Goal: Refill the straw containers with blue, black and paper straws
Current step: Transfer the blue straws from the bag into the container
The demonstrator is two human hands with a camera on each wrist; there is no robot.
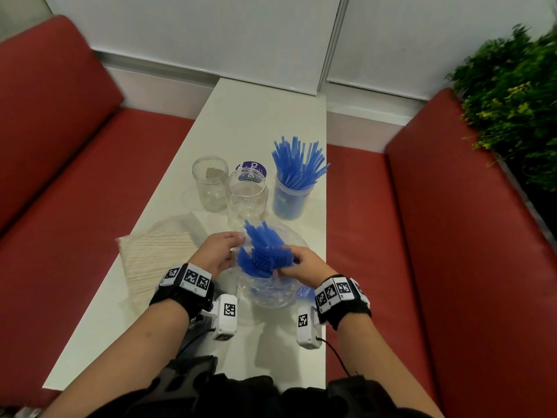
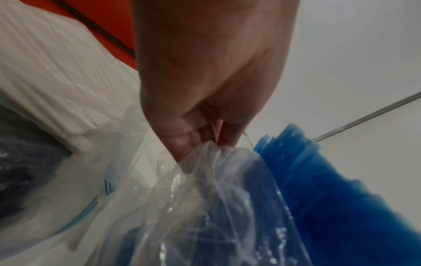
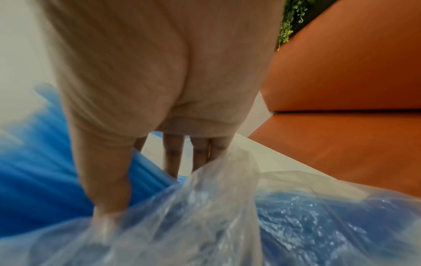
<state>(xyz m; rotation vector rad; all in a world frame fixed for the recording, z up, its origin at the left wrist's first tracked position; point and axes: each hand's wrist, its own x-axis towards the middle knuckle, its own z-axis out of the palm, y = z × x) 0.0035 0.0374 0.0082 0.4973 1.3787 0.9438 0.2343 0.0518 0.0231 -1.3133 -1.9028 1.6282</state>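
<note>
Left hand is pinching the clear bag rim at table centre, right hand fingers curling around blue straws poking from it.

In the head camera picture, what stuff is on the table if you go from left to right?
Paper straws → empty jar → second clear jar → cup of blue straws.
</note>
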